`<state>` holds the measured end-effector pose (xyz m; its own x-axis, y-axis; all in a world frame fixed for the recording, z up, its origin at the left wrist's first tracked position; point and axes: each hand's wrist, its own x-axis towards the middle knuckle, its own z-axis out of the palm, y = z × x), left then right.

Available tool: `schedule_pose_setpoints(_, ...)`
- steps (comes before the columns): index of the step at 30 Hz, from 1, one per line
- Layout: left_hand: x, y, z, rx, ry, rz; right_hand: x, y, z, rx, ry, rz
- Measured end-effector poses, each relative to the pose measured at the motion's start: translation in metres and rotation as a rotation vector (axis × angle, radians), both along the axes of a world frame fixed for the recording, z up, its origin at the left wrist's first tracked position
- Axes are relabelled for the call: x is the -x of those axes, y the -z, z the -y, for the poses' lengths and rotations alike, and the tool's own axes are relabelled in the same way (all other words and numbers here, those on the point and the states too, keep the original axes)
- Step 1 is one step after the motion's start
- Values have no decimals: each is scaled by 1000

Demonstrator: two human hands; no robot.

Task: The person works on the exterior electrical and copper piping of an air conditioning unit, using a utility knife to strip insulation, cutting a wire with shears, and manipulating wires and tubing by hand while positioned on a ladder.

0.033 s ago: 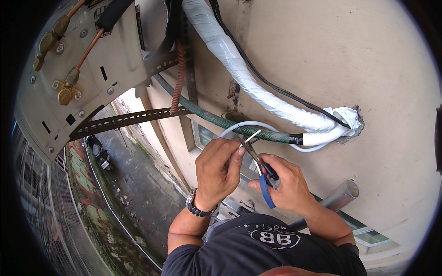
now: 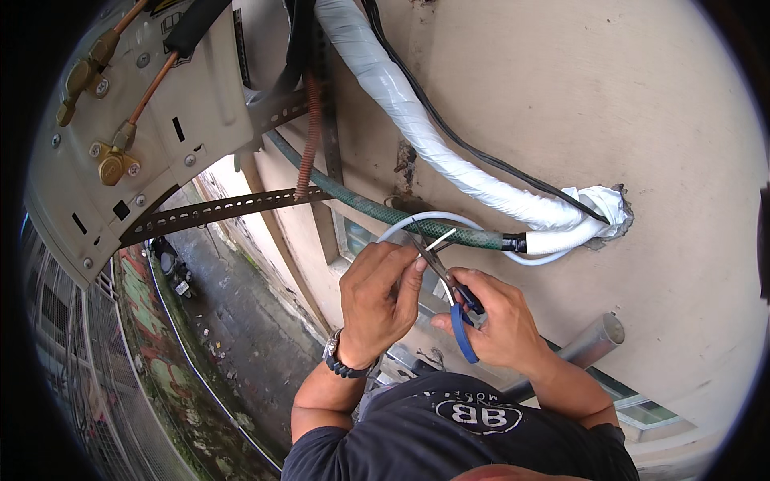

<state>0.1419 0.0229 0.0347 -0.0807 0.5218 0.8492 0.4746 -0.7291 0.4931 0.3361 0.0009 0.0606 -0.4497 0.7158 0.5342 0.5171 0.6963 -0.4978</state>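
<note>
My left hand (image 2: 378, 290) is closed, thumb and fingers pinching a thin light-grey cable (image 2: 451, 215). That cable loops up over a green braided hose (image 2: 377, 210) and back toward the wall. A short white strand (image 2: 440, 238) sticks out past my left thumb, beside the scissor blades. In my right hand (image 2: 507, 327) is a pair of blue-handled scissors (image 2: 463, 330), fingers around the grips. Their blades cross at the white strand, next to my left fingertips; whether they bite into it I cannot tell.
A white-wrapped pipe bundle (image 2: 417, 132) and a black cable (image 2: 481, 158) run to a wall hole (image 2: 619, 210). At upper left stands an outdoor unit (image 2: 172, 120) with brass valves, on a slotted metal bracket (image 2: 216, 210). A grey pipe (image 2: 597, 337) juts near my right arm. Far below lies an alley (image 2: 249, 305).
</note>
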Motion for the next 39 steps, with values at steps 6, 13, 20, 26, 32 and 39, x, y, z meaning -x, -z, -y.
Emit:
schedule_pose_setpoints(6, 2, -6, -2, -56, -13, -103, -1, 4, -5, 3, -9, -40)
schedule_pose_setpoints(13, 5, -9, 0, -8, -1, -166, -7, 1, -5, 41, -45, -15)
schedule_pose_setpoints(20, 9, -11, -2, 4, 28, -245, -9, -1, -7, 71, -51, 15)
schedule_pose_setpoints(26, 12, -13, 0, 17, 54, -280, -12, 2, -6, 88, -61, -13)
schedule_pose_setpoints(32, 3, -9, 6, 13, 58, -59, -14, 7, -9, 5, -47, -39)
schedule_pose_setpoints(39, 10, -11, 2, -21, 153, -135, -14, 11, -15, -40, -76, -81)
